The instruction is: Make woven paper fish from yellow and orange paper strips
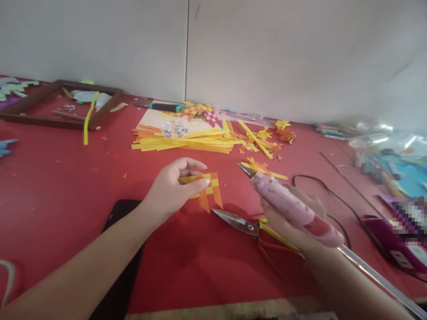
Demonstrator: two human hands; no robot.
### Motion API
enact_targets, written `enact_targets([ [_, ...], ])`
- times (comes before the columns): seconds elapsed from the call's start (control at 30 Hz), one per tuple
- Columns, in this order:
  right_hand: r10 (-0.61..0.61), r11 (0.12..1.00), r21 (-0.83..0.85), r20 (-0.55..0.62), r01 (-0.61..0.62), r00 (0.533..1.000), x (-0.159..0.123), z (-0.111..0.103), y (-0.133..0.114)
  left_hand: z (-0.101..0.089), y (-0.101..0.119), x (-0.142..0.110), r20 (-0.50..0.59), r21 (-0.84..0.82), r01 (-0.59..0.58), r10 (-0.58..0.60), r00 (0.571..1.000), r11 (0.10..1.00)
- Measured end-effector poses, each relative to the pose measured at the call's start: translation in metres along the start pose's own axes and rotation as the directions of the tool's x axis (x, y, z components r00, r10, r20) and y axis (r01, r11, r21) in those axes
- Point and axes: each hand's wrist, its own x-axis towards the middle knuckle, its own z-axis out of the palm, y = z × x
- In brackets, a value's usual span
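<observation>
My left hand (pixel 176 186) pinches a small woven fish-like piece of yellow and orange paper strips (pixel 211 189) between thumb and fingers, just above the red table. Wrapped round a pink glue gun (pixel 283 202), my right hand (pixel 283 222) holds it with the metal nozzle pointing up and left, apart from the paper piece. A clear glue stick (pixel 370 271) sticks out of the gun's back end. Below the two hands lie scissors (pixel 238 222) with yellow and red handles, partly hidden by the right hand and forearm. A black phone-like slab (pixel 122 258) is under my left forearm.
Yellow and orange paper strips (pixel 187 144) lie in a stack further back, with a green-black cutter (pixel 165 107) behind. Paper scraps (pixel 263 138) are scattered to the right. A brown wooden frame (pixel 40 121) stands back left. A black cord (pixel 333 189) and purple object (pixel 383 240) lie right.
</observation>
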Motion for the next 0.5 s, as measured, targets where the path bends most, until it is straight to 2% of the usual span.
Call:
enact_targets([
  [0.1, -0.097, 0.995, -0.015, 0.021, 0.097, 0.995, -0.005, 0.009, -0.005, 0.002, 0.001, 0.000, 0.023, 0.030, 0.007, -0.007, 1.000, 1.000],
  [0.23, -0.103, 0.995, 0.005, -0.037, 0.104, 0.994, -0.011, 0.015, -0.006, 0.004, 0.003, -0.002, 0.037, 0.071, -0.022, 0.019, 0.999, 0.997],
  [0.4, -0.182, 0.983, -0.004, -0.014, 0.182, 0.983, -0.012, 0.018, -0.005, 0.006, 0.006, -0.004, 0.005, 0.083, -0.066, 0.065, 0.998, 0.994],
  [0.5, -0.183, 0.983, 0.016, -0.012, 0.183, 0.983, -0.010, 0.016, -0.006, 0.007, 0.007, -0.005, 0.003, 0.075, -0.085, 0.085, 0.996, 0.994],
])
